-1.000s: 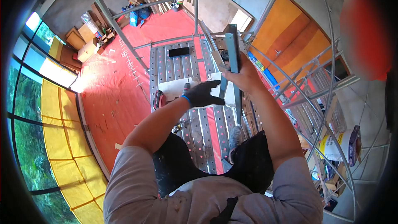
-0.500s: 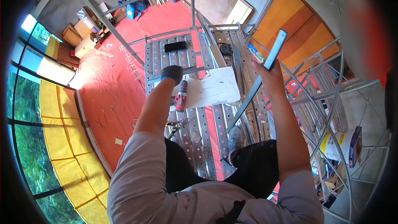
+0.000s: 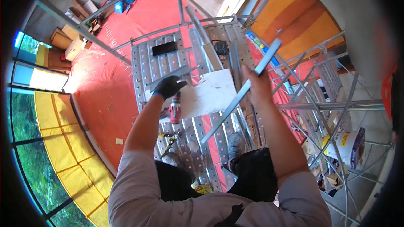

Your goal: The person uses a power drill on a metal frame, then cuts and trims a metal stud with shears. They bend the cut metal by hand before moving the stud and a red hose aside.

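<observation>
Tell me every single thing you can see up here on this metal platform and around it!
metal deck: one, silver with holes, underfoot
long metal strip: one, grey, slanting in the right hand
short metal strip: one, grey, in the left hand
white sheet: one, white, on the deck between the hands
drill: one, red and black, at the sheet's left edge
flat black thing: one, black, far end of the deck
floor cover: one, red, below the deck
bucket: one, white, beyond the rails on the right
left hand: one, black glove, closed on the short metal strip
right hand: one, bare, closed on the long metal strip
</observation>
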`<state>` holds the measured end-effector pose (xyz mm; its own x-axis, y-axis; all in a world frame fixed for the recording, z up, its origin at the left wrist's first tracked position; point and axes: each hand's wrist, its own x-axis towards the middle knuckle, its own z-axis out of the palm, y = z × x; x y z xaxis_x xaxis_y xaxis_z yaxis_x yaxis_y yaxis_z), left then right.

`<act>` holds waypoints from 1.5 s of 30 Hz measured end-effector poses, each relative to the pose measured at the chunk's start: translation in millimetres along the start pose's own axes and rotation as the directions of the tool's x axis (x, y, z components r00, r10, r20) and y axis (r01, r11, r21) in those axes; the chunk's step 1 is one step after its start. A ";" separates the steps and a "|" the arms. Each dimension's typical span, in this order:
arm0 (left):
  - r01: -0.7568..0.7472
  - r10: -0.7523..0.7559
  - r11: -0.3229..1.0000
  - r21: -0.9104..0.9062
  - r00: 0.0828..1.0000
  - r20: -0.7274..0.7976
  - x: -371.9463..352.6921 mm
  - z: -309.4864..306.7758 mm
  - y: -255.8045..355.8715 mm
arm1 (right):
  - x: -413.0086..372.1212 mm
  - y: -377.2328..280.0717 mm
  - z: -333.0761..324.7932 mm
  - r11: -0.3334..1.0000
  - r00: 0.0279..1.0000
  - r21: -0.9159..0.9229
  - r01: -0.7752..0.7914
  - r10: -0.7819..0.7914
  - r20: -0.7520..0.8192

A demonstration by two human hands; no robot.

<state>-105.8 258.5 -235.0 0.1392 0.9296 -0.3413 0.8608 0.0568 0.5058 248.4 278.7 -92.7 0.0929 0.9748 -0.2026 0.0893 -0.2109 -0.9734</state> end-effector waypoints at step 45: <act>-0.995 0.991 0.087 0.053 0.081 -0.106 -257.1 -537.0 979.9 | -399.0 -688.6 -396.6 0.518 0.380 0.063 0.853 -0.534 -0.755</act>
<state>439.0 270.7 773.9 0.8124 0.1707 0.5576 -0.0371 -0.9391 0.3416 543.1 6.3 700.8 0.7362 0.4288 0.5236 0.0634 0.7266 -0.6842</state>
